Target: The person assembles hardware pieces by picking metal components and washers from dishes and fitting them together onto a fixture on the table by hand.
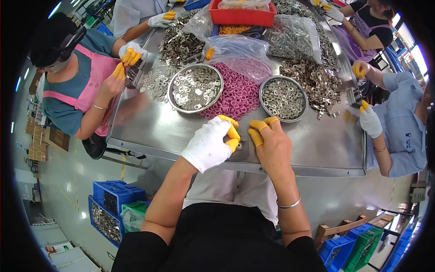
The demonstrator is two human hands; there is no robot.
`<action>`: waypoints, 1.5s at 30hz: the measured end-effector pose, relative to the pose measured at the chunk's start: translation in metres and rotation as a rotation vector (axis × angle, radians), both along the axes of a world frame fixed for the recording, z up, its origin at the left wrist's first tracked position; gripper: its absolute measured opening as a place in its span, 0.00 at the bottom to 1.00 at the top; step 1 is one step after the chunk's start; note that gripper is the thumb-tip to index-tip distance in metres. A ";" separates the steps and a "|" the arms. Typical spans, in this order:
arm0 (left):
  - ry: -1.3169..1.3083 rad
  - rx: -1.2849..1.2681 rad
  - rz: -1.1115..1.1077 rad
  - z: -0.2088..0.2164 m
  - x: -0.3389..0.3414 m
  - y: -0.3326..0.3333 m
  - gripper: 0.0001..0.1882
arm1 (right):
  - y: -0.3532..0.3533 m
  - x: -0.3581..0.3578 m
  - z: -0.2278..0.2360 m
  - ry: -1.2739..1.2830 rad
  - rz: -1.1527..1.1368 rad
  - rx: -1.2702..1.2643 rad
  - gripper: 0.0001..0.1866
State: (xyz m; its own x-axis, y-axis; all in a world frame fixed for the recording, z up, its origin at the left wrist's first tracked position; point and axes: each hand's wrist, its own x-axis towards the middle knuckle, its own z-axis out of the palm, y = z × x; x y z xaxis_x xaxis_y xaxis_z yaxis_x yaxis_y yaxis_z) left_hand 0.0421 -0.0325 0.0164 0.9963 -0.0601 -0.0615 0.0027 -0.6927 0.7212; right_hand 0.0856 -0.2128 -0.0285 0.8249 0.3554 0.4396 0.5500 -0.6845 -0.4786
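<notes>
My left hand [209,144], in a white glove with yellow finger covers, is closed over a small flat metal plate fixture [242,150] at the table's near edge. Its thumb and fingertips pinch together; anything between them is too small to make out. My right hand [275,144] is bare apart from yellow finger covers. It bends down beside the fixture's right side, fingers drawn together, and what they hold, if anything, is hidden. Beyond my hands lies a heap of pink rings [233,93], between a round steel bowl of flat metal pieces [172,100] and a smaller bowl of metal rings [300,115].
Loose metal clips [319,86] are piled right of the small bowl. Farther back stand a red bin [242,17] and a clear bag of metal parts [292,36]. Co-workers sit at both sides of the steel table [149,131]. Blue crates [118,190] stand on the floor, lower left.
</notes>
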 end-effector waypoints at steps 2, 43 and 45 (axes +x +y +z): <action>-0.004 -0.104 0.027 -0.003 -0.002 -0.002 0.10 | -0.002 -0.002 0.000 0.050 -0.003 0.043 0.12; -0.794 -0.954 0.008 0.168 0.029 0.121 0.29 | 0.019 -0.035 0.027 -0.016 0.309 0.147 0.18; -0.760 -0.947 0.004 0.113 -0.117 0.147 0.29 | 0.010 -0.026 0.016 -0.028 0.227 0.182 0.17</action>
